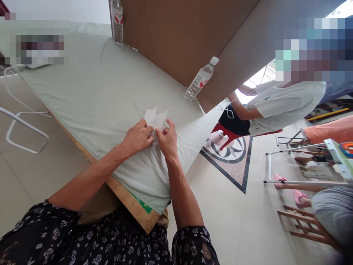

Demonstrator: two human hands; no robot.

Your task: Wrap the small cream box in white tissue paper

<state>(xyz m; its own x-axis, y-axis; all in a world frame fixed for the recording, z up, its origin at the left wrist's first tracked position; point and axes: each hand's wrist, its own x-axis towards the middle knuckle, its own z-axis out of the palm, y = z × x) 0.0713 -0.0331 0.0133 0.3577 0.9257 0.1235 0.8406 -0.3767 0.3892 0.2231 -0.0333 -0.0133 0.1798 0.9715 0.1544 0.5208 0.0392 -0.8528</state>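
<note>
Paper, thin and white like tissue (150, 115), stands out in two pointed flaps just beyond the bare left hand (139, 135) and the bare right hand (168, 141), over the near corner of a surface draped in pale green cloth (93, 84). Both hands are close together and pinch it from either side, the left with bent fingers, the right with thumb and curled fingers; whether it is one piece or two cannot be told. Below the hands the cloth gathers in creases, and a tan wooden board edge (149, 223) shows beneath it, with a strip of bright green print (141, 203) beside.

Farther off, a large brown cardboard panel (182, 33) stands on the surface. Two clear plastic bottles with red-and-white labels are next to it — one white-capped bottle (201, 79) near its lower right corner, the other bottle (118, 22) by its left edge.

On the right, a person in a white T-shirt (289, 105) sits on a red stool (233, 139), above a pale tiled floor (220, 221) with a dark-bordered inlaid pattern (242, 173). Nearer, someone in grey clothing (332, 209) and pink slippers (280, 178) sits on a brown wooden stool (306, 216) — beside a metal-legged table (337, 156).
</note>
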